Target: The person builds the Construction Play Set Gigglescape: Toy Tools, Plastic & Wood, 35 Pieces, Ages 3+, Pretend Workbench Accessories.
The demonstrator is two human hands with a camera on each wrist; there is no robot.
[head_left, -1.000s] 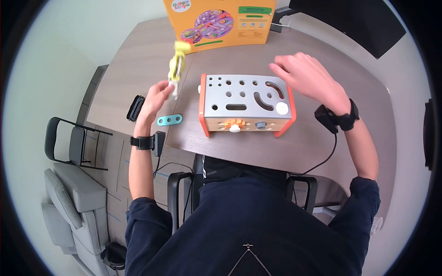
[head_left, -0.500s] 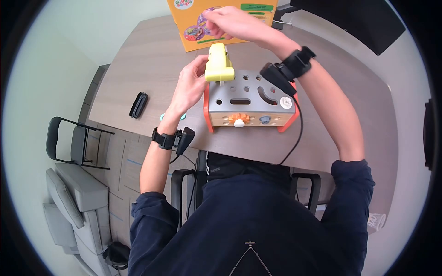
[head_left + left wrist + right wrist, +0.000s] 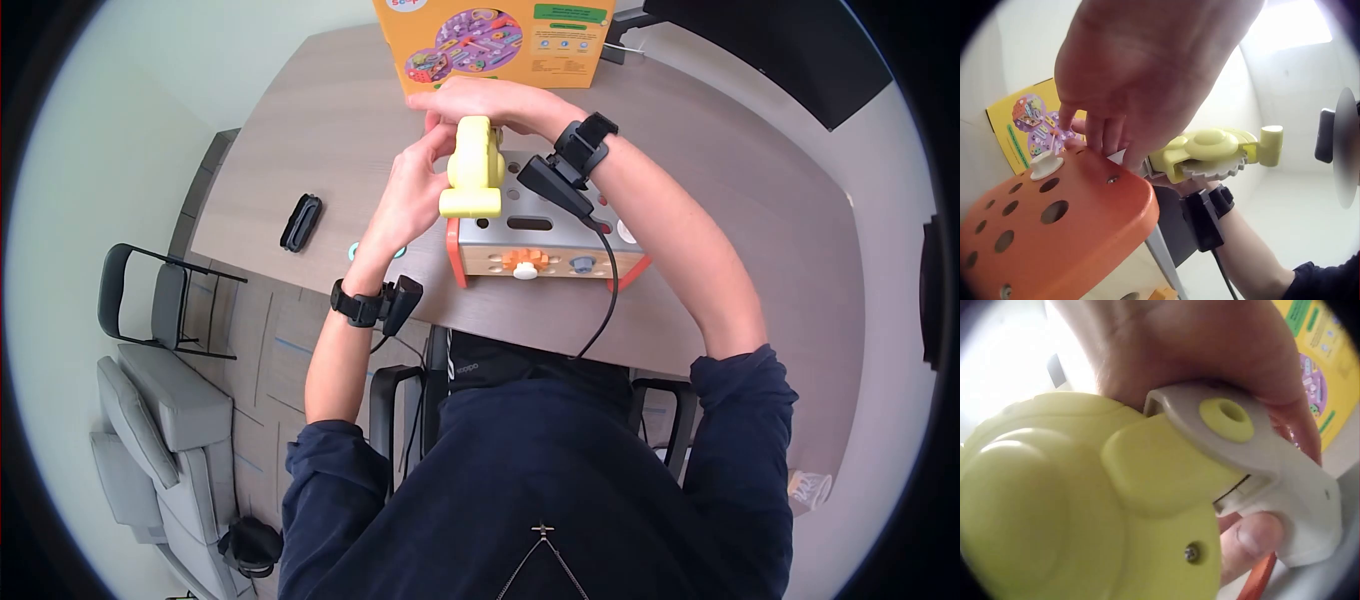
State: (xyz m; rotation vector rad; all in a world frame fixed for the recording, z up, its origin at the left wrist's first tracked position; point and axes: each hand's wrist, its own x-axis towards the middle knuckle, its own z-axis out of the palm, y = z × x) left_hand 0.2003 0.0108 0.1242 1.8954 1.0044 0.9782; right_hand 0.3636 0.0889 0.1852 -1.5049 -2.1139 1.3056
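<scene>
A yellow toy circular saw point(image 3: 472, 170) with a grey toothed blade stands over the left end of a toy workbench point(image 3: 560, 238). My left hand point(image 3: 412, 190) grips the saw low on its left side; in the left wrist view its fingers point(image 3: 1110, 134) bend down beside the bench's orange end panel point(image 3: 1104, 231). My right hand point(image 3: 490, 100) reaches across behind the saw. Its palm curves over the grey mount point(image 3: 1297, 487) in the right wrist view, fingers wrapped round the far side, while a thumb tip point(image 3: 1260, 532) presses the mount from below. Part of the right fingers is hidden.
An orange gear point(image 3: 525, 262) and a blue-grey bolt head point(image 3: 582, 265) sit on the bench front. A teal strip point(image 3: 400, 252) lies partly behind the left forearm, near a black case point(image 3: 301, 222). The yellow-orange box point(image 3: 570, 60) stands behind, a monitor point(image 3: 790, 50) back right.
My left hand has brought the saw rightward from beside the bench to its left end. My right hand has swung left over the bench and come down behind the saw onto its mount.
</scene>
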